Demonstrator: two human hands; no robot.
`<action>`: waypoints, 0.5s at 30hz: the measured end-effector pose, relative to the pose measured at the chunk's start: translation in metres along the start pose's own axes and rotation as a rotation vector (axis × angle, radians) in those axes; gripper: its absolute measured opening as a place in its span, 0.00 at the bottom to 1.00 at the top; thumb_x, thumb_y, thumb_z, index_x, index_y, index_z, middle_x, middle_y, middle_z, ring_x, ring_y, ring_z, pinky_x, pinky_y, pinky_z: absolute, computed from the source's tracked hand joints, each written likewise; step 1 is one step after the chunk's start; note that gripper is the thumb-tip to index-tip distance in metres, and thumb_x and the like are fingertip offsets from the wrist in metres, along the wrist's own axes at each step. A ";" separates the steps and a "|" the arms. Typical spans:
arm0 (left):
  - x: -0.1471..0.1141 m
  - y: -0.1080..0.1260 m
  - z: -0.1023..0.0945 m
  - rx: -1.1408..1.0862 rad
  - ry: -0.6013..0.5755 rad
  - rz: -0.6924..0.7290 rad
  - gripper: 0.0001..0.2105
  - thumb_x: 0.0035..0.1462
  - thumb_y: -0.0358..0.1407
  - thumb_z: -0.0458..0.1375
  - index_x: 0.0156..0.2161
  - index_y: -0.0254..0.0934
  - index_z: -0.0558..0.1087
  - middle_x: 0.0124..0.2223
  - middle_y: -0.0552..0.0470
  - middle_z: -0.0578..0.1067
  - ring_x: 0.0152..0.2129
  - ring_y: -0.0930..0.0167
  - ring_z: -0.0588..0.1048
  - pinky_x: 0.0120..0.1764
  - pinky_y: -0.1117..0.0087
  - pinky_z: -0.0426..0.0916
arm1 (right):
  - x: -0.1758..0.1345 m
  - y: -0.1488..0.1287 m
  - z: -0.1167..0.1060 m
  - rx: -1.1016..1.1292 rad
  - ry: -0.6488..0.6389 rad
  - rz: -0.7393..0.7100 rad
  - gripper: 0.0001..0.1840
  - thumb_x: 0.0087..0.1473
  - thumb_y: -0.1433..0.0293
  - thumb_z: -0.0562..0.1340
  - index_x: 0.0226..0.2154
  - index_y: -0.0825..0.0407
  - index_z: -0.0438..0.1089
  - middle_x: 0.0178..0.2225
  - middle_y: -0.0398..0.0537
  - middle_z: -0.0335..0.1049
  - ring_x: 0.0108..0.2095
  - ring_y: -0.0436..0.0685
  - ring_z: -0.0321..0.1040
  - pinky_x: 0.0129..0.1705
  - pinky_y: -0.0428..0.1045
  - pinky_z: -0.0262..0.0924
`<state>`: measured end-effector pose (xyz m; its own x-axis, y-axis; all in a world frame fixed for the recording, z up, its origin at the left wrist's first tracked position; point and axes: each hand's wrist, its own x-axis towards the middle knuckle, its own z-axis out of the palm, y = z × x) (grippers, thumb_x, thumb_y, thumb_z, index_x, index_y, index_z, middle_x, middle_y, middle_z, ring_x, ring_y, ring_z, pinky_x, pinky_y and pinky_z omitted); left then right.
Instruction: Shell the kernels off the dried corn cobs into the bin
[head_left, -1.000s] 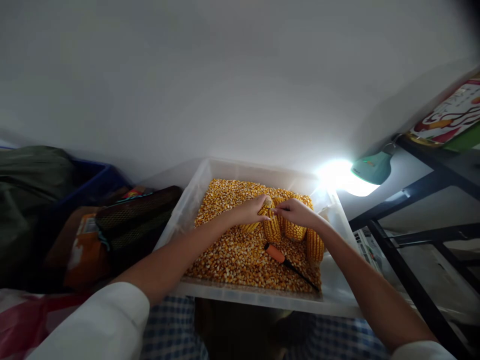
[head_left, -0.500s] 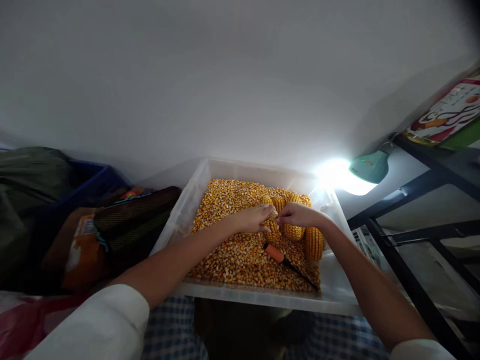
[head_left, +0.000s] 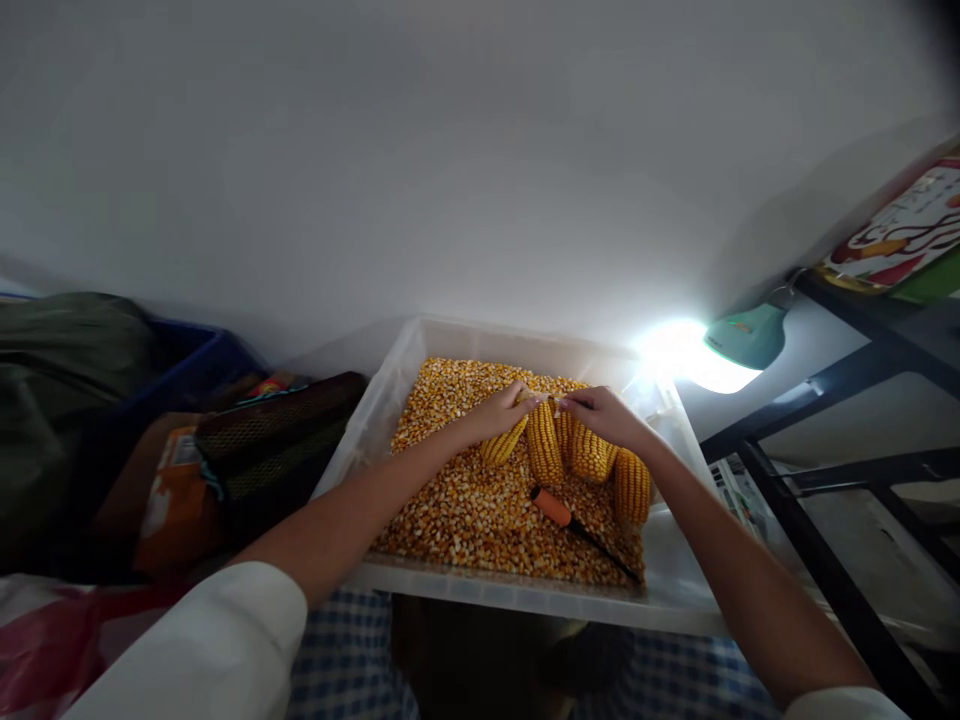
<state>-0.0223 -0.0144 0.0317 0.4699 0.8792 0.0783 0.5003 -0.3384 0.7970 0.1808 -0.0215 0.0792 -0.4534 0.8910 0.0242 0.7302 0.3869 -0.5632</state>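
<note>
A yellow ear of corn (head_left: 501,447) slants down and left from beneath my left hand (head_left: 504,412), whose fingers are closed around its upper end. My right hand (head_left: 600,415) meets it there, thumb and fingers pinched together at a small pale bit between the hands, too small to name. Just below the fingertips lies another ear (head_left: 544,445). More ears (head_left: 592,455) rest under and beside my right hand, one of them (head_left: 632,485) against the right side. An orange-handled tool (head_left: 551,506) with a dark, thin shaft lies on the loose kernels (head_left: 465,510).
A translucent plastic bin (head_left: 525,595) holds the corn, close in front of my body. At its right back corner a green lamp (head_left: 746,338) shines beside a dark metal rack (head_left: 795,530). On the left are a dark mesh bag (head_left: 277,440) and a blue crate (head_left: 202,350).
Both hands have risen slightly toward the back of the bin. The ear in my left hand has tilted, its lower end now pointing left, and the neighbouring ears show more.
</note>
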 end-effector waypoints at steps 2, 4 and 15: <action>0.002 -0.001 0.005 -0.026 0.044 0.002 0.18 0.52 0.51 0.41 0.31 0.37 0.57 0.27 0.57 0.59 0.25 0.74 0.60 0.28 0.74 0.57 | 0.001 0.001 0.003 -0.018 0.027 0.007 0.20 0.50 0.60 0.49 0.24 0.56 0.68 0.16 0.40 0.54 0.19 0.46 0.46 0.23 0.44 0.43; 0.003 -0.003 0.009 -0.032 0.048 0.031 0.17 0.52 0.50 0.43 0.31 0.37 0.57 0.27 0.57 0.58 0.25 0.75 0.60 0.28 0.74 0.57 | 0.001 0.003 0.006 -0.027 0.046 0.016 0.21 0.50 0.59 0.48 0.24 0.56 0.68 0.16 0.40 0.53 0.19 0.46 0.46 0.23 0.44 0.43; 0.001 -0.009 0.012 -0.026 0.039 0.056 0.25 0.40 0.49 0.57 0.41 0.36 0.58 0.37 0.52 0.65 0.34 0.69 0.65 0.35 0.70 0.60 | -0.001 -0.002 0.005 -0.042 0.010 -0.030 0.20 0.51 0.60 0.48 0.24 0.56 0.68 0.15 0.40 0.54 0.19 0.46 0.48 0.23 0.43 0.42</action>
<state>-0.0174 -0.0143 0.0168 0.4679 0.8717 0.1458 0.4544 -0.3788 0.8063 0.1776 -0.0239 0.0761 -0.4706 0.8810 0.0491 0.7371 0.4230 -0.5271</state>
